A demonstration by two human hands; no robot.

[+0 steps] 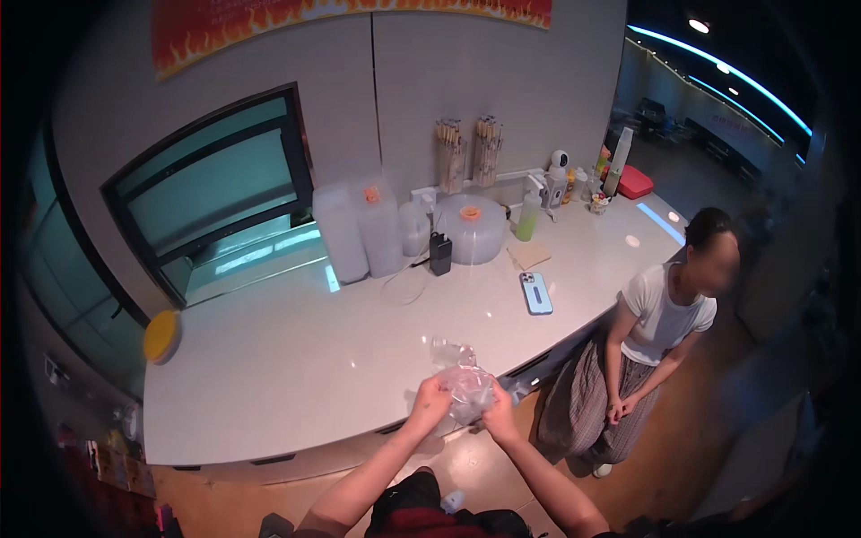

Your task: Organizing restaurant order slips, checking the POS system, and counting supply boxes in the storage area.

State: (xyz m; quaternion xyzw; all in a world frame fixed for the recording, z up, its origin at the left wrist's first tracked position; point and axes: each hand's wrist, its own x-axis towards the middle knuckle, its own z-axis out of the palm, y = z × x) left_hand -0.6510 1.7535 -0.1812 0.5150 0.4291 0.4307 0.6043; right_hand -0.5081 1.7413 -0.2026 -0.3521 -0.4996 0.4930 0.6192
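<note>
My left hand [431, 401] and my right hand [499, 411] grip opposite sides of a clear, crinkled plastic bag [469, 390] at the front edge of the white counter. Just behind the bag, a clear plastic item [447, 350] lies on the counter; whether it joins the bag, I cannot tell. Farther back on the right rest a light blue phone [536, 294] with its camera side up and a tan napkin or paper [529, 255]. A black power adapter [440, 254] stands near the clear containers.
Tall translucent containers [378, 228], a round lidded tub [470, 232] and a green pump bottle [529, 215] stand along the wall. A yellow round lid [162, 337] is at the counter's left end. A person [659, 316] stands to the right, beside the counter.
</note>
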